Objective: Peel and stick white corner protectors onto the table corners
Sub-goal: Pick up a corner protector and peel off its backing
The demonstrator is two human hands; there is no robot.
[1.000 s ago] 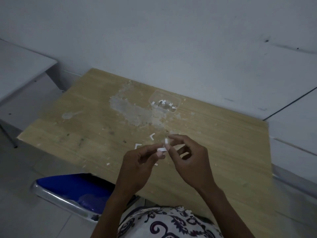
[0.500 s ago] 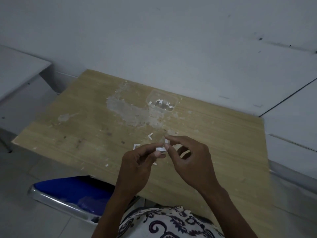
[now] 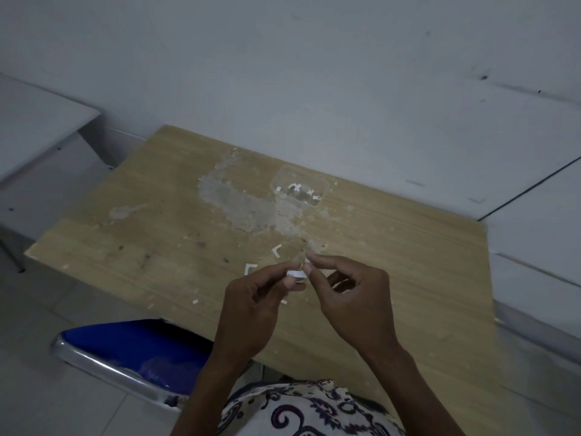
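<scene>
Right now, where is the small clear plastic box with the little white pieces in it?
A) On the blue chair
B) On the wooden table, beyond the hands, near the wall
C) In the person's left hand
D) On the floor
B: the clear plastic box sits on the wooden table, beyond both hands and near the wall, while the hands pinch one small white piece between them.

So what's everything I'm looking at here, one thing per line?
table: one, light wood with worn grey patches, centre.
clear container: one, transparent, far middle of the table, small white pieces inside.
L-shaped pieces: two, white, loose on the table just beyond the hands.
small scraps: a few, white, near the table's front edge.
chair: one, blue seat with metal rim, lower left.
corner protector: one, white, pinched between both hands.
left hand: pinches the protector.
right hand: pinches it at its fingertips.
</scene>
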